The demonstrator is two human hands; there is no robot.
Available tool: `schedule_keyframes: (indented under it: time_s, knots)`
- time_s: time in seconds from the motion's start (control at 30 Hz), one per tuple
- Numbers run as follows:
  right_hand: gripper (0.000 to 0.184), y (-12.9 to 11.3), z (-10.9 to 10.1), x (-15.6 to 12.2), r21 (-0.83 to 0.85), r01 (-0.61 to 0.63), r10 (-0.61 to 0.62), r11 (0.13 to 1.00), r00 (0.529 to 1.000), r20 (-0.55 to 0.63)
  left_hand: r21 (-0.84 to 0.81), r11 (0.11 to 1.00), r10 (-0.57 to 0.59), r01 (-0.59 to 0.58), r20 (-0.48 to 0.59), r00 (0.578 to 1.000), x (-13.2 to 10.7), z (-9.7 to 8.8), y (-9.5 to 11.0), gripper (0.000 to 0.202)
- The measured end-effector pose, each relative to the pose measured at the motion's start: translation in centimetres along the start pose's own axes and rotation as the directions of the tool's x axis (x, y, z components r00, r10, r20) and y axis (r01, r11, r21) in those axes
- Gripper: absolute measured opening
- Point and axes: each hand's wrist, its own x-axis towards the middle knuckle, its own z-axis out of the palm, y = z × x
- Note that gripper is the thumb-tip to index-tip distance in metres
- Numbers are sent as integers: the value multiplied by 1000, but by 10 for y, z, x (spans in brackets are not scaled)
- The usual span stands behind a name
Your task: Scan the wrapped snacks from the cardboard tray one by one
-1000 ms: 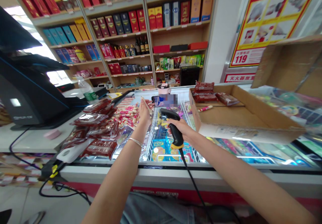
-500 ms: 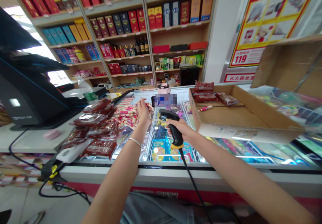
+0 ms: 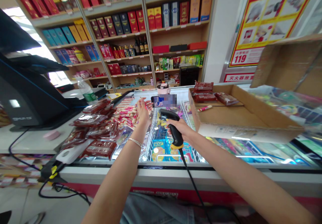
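Observation:
My right hand (image 3: 181, 127) is wrapped round the handle of a black barcode scanner (image 3: 176, 135), its head pointing to the far left and its cable hanging down towards me. Beyond my left wrist, which wears a bracelet (image 3: 136, 142), my left hand (image 3: 143, 110) hovers at the right side of a heap of thin red-and-cream wrapped sticks (image 3: 125, 115), like small sausages. Its fingers look apart, with nothing I can make out in them. A phone (image 3: 157, 101), partly blurred, stands just past the hands against a pink-and-black cup (image 3: 163, 89).
Dark red vacuum packs (image 3: 102, 130) are piled left, by a water bottle (image 3: 88, 91) and a checkout terminal (image 3: 27, 93). An open carton (image 3: 241, 116) with several packs and one stick stands right on the glass-topped freezer (image 3: 156, 166). Shelves (image 3: 125, 58) line the back.
The fingers of my left hand have shifted slightly and look more spread. My right hand and the scanner stay in the same place.

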Motion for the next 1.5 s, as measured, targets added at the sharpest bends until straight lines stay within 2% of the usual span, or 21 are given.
schedule_keyframes:
  time_s: [0.33,0.53,0.63,1.0,1.5]
  knots:
    - [8,2,1,2,-13,0,0,1000,1000,-12,60,996,58,-59,21,998,-1,0,1,44]
    - [12,4,0,3,-42,7,-9,999,999,-33,246,931,264,-271,63,963,-1,0,4,39]
    - [14,5,0,3,-26,20,-22,999,999,-40,283,906,306,-316,81,949,-1,0,4,36]
    - [12,0,2,-3,4,32,-32,999,999,-41,187,945,257,-269,83,963,-7,3,7,33]
    - [12,1,2,-2,-13,38,-39,999,998,-49,183,950,242,-253,82,967,-9,6,10,32]
